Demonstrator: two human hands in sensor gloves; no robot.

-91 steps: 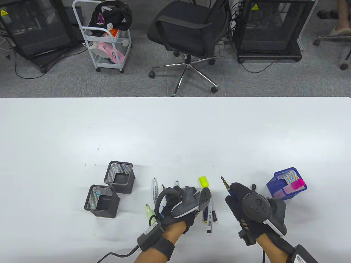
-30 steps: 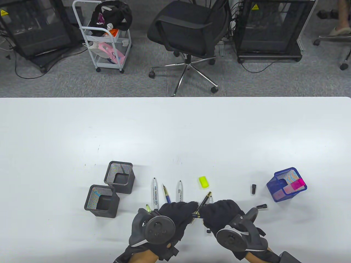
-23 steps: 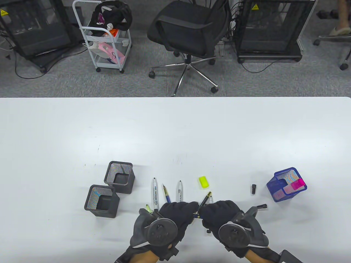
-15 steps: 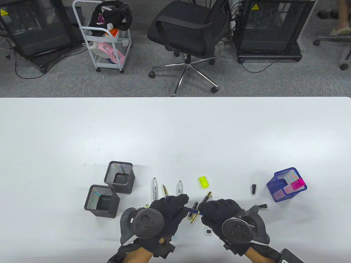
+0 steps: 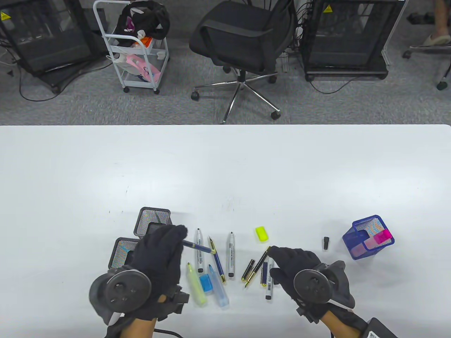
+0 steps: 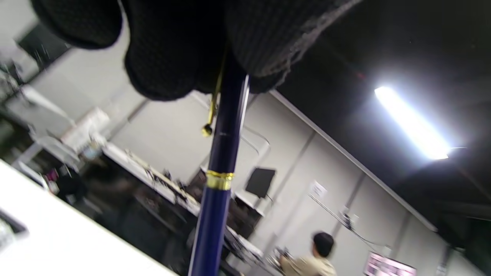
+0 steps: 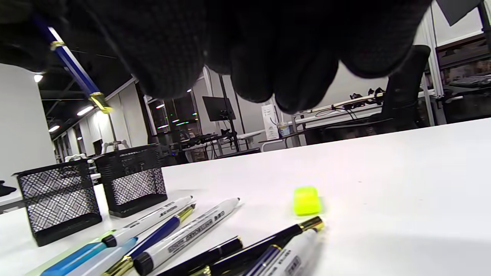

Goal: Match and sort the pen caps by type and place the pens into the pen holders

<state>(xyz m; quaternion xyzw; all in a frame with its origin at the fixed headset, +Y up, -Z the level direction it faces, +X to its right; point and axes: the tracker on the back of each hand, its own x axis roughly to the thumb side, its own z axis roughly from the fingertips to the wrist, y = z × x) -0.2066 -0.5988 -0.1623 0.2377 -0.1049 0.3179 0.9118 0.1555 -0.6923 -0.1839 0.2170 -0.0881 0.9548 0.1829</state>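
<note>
1. One wide white counter (image 5: 225,165) is carrying everything, with the pens bunched near its front edge.
2. Two black mesh pen holders (image 5: 155,220) are standing side by side at front left, and a blue mesh holder (image 5: 366,236) with pink pieces inside is sitting far right.
3. The left hand (image 5: 158,257) is hanging over the black holders, its fingers (image 6: 165,57) clamped on a capped dark blue pen (image 5: 199,246); the pen's free end is jutting right, above the pens lying on the counter.
4. The right hand (image 5: 296,262) is hovering at front right of the pile, fingers (image 7: 268,57) loosely curled and gripping nothing, fingertips just beside a black-and-gold pen (image 5: 259,262).
5. A green highlighter (image 5: 195,285) and a blue highlighter (image 5: 218,290) are lying side by side at front, white markers (image 5: 230,253) and an uncapped blue fountain pen (image 5: 216,258) just behind them.
6. A yellow-green cap (image 5: 261,233) is sitting alone behind the pile.
7. A small black cap (image 5: 326,243) is resting between the right hand and the blue holder.
</note>
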